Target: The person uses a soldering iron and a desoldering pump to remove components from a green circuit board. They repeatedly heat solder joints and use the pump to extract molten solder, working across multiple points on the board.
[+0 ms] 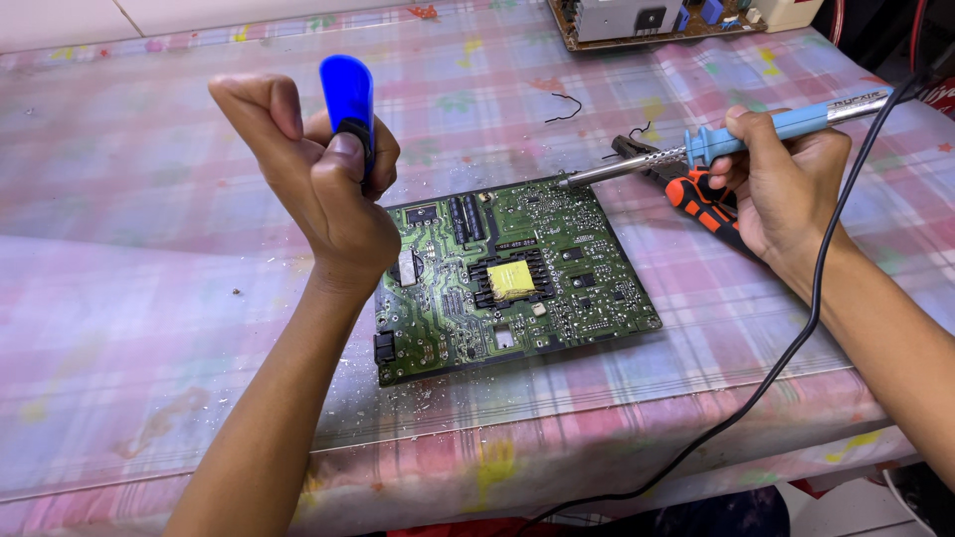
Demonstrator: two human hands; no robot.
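Left hand [333, 189] fingers clamped on the blue pump [346, 94], right hand [781, 184] gripping the soldering iron [696, 151]; tip touching the stiff, likely fragile circuit board [507, 273] mid-table — best held by its edges.

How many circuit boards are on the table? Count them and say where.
2. One green board lies between the hands, near the table's front edge. Another board sits at the far edge, cut off by the frame.
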